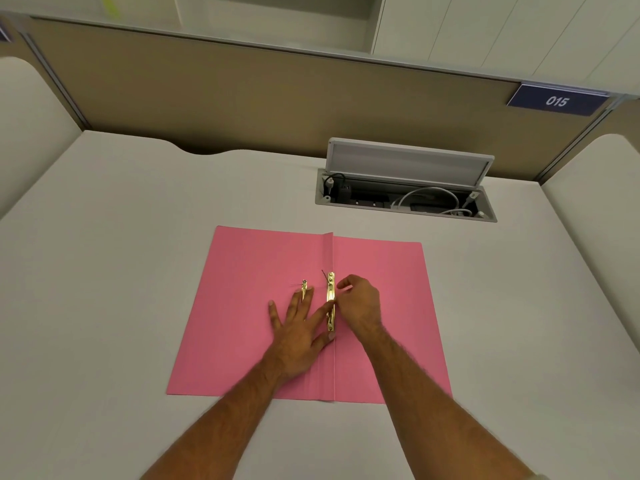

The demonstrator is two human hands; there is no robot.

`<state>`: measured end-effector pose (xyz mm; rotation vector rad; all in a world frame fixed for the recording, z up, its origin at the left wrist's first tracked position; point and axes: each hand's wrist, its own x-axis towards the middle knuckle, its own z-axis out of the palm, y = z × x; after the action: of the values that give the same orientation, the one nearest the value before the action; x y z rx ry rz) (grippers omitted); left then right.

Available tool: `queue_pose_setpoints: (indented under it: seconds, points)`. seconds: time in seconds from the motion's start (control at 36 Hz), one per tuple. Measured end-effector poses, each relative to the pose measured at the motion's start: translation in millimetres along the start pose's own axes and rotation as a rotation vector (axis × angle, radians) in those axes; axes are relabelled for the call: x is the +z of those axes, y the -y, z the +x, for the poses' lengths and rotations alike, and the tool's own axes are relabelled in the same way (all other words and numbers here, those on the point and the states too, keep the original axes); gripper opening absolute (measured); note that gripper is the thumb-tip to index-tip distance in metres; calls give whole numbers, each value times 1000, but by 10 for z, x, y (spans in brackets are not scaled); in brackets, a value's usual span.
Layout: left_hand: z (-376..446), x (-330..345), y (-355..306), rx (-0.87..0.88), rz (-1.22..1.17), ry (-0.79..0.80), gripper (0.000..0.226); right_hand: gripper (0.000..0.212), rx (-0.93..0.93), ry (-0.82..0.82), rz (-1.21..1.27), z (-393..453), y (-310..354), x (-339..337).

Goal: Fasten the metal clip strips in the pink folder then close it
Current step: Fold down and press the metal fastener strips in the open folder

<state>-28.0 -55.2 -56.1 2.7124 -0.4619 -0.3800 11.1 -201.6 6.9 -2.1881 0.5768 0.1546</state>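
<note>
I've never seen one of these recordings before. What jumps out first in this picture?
The bright pink folder lies open flat in the middle of the pale desk. Two bare hands work at its fold: the left hand pressed flat on the left leaf, the right hand pinching at the gold metal clip strip along the spine. Behind, an open cable hatch shows wires, and a sign reads 015.

Pale grey-white matte desk top [104,237], curved cable notch cut in its far edge [202,150]. Tan fabric partition panel [242,95] behind, grey metal trim along its top, dark blue plate marked 015 [557,100] at its right end. Recessed grey cable tray [405,199] in the desk, hinged lid propped open [408,164], white and black cables inside. White cabinets [450,26] beyond. Even, soft light.
</note>
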Motion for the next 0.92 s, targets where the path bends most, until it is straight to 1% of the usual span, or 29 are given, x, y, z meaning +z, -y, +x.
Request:
queue_pose_setpoints:
  seconds: [0.06, 0.14, 0.19, 0.31, 0.39, 0.47, 0.61, 0.92]
  points:
    - [7, 20, 11, 6, 21, 2, 65, 32, -79, 34, 10, 30, 3, -13]
    - [17, 45, 30, 10, 32, -1, 64, 35, -200, 83, -52, 100, 30, -23]
    - [24, 54, 37, 13, 26, -2, 64, 32, -255, 102, -122, 151, 53, -17]
    - [35, 48, 34, 12, 47, 12, 65, 19, -312, 99, -234, 227, 82, -11]
    - [35, 32, 21, 9, 70, 24, 65, 16, -344, 108, -282, 265, 91, -22]
    - [31, 16, 6, 12, 78, 32, 65, 13, -331, 91, -284, 308, 73, -47]
    - [16, -10, -5, 23, 75, 31, 63, 11, -230, 106, -196, 413, 70, -71]
    - [-1, -16, -16, 53, 98, 29, 62, 2, -183, 104, -182, 587, 114, -36]
